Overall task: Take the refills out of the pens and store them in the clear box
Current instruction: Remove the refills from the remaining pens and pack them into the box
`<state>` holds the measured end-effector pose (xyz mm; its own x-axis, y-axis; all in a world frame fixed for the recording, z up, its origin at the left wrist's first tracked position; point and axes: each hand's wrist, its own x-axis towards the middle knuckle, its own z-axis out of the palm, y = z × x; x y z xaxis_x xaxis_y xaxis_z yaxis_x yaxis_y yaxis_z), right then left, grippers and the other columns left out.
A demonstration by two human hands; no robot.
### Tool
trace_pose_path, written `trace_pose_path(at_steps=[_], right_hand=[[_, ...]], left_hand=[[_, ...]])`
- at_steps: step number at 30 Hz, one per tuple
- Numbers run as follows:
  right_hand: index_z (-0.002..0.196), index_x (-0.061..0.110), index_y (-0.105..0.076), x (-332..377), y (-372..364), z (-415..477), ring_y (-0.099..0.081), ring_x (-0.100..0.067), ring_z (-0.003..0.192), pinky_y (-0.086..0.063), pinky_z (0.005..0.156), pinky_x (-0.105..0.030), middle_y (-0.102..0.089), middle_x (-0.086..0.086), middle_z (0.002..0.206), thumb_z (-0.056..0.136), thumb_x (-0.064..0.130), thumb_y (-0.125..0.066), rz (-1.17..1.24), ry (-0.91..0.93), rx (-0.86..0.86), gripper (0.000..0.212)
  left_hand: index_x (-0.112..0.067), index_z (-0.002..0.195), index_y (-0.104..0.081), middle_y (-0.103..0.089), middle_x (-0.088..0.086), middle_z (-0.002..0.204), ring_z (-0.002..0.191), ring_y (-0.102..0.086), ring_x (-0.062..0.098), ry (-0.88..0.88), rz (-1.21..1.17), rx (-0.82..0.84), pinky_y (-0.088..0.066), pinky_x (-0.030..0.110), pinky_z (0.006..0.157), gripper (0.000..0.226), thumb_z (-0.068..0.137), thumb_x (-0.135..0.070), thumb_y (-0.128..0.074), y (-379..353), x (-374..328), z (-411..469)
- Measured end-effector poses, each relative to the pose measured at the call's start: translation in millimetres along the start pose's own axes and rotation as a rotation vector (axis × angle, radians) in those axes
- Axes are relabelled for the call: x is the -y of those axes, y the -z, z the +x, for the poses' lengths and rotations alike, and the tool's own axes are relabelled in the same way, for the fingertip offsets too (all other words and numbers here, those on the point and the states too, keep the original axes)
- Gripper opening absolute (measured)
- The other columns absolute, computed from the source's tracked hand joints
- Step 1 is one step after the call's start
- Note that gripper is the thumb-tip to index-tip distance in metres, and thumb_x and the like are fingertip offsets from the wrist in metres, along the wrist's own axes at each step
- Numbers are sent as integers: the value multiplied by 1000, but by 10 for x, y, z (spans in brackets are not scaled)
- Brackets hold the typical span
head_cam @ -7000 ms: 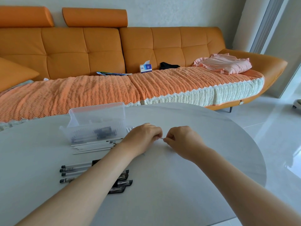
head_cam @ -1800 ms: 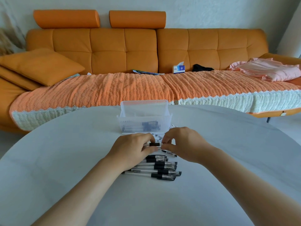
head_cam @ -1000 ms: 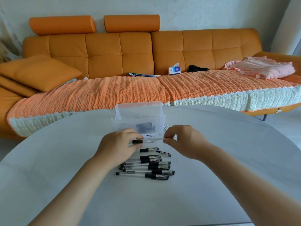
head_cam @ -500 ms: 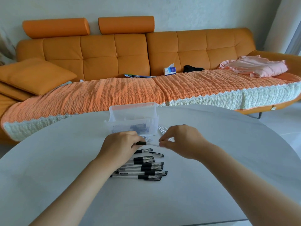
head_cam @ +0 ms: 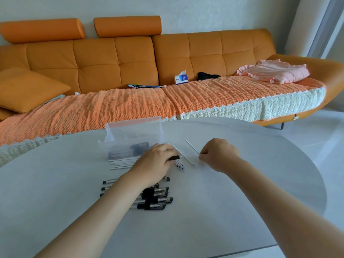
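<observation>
A: One refill (head_cam: 192, 147) was out! Right hand (head_cam: 219, 155) pinched it; left hand (head_cam: 156, 164) gripped the pen (head_cam: 174, 157).
B: Next, probably, it needed dropping into the clear box (head_cam: 134, 140) near the far edge of the surface (head_cam: 242, 192).

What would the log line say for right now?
left hand: holds pen barrel | right hand: pinches refill, clear of barrel | clear box: lid up | refill: not yet in box
</observation>
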<state>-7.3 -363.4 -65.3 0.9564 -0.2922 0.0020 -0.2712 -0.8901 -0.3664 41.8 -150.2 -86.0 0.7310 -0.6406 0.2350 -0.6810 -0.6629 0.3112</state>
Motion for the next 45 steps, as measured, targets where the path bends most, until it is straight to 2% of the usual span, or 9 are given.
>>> trace_pose_path(at_steps=[5,8,10,14,20,26,30,36,45], right_hand=[[73,16,-72,122,-123,38,-53,-19,55,-33,46,-20,-61,3,64,82,25,-60,1,36,25,17],[71,21,-69,162,-134,41,-53,-16,57,-34,48,-22,-63,7,65,88,30,-60,34,105,88,22],[64,19,-62,157,-141,40,-50,-18,55,-32,47,-22,-56,6,59,85,22,-55,39,118,82,23],[81,24,-72,151,-163,18,-62,-18,71,-41,52,-23,-67,8,76,86,23,-56,43,155,79,16],[89,33,-71,67,-166,52,-59,-11,80,-45,59,-24,-63,14,84,88,35,-62,40,185,67,9],[107,40,-69,55,-182,35,-58,-9,94,-50,77,-26,-63,17,105,91,31,-57,78,266,134,22],[109,40,-69,90,-208,38,-59,-13,99,-54,83,-32,-63,14,109,92,28,-54,77,287,136,26],[116,37,-66,79,-158,48,-58,-6,94,-53,86,-29,-63,19,104,88,21,-61,115,327,125,33],[112,37,-68,615,-238,-95,-58,-4,89,-49,78,-24,-62,18,105,93,28,-60,126,494,25,23]], left_hand=[[-18,128,-61,-52,-7,133,124,-45,14,27,33,128,-38,29,102,33,100,-31,-49,-94,-27,62],[-15,127,-60,-53,-6,130,120,-48,13,37,-4,91,-38,24,98,31,100,-28,-49,-85,-37,43],[-18,128,-59,-53,-8,130,120,-48,11,40,-32,72,-39,26,99,30,101,-27,-48,-77,-21,34],[-26,131,-56,-51,-12,132,124,-45,10,20,-40,64,-41,35,102,32,100,-27,-48,-110,31,44],[-35,138,-49,-39,-15,145,135,-31,10,-20,93,161,-35,36,108,38,100,-38,-45,-154,-2,88],[-31,133,-52,-49,-16,134,128,-37,7,-21,15,102,-37,34,105,33,100,-32,-47,-135,0,92],[-29,134,-53,-47,-16,133,127,-37,8,-37,59,111,-37,34,104,35,100,-34,-48,-150,5,78],[-27,136,-51,-44,-15,139,132,-33,7,-30,28,51,-34,31,108,36,100,-28,-46,-63,29,34],[-28,120,-60,-51,-17,108,110,-47,6,79,94,-94,-46,30,81,24,99,-31,-48,368,396,-414]])
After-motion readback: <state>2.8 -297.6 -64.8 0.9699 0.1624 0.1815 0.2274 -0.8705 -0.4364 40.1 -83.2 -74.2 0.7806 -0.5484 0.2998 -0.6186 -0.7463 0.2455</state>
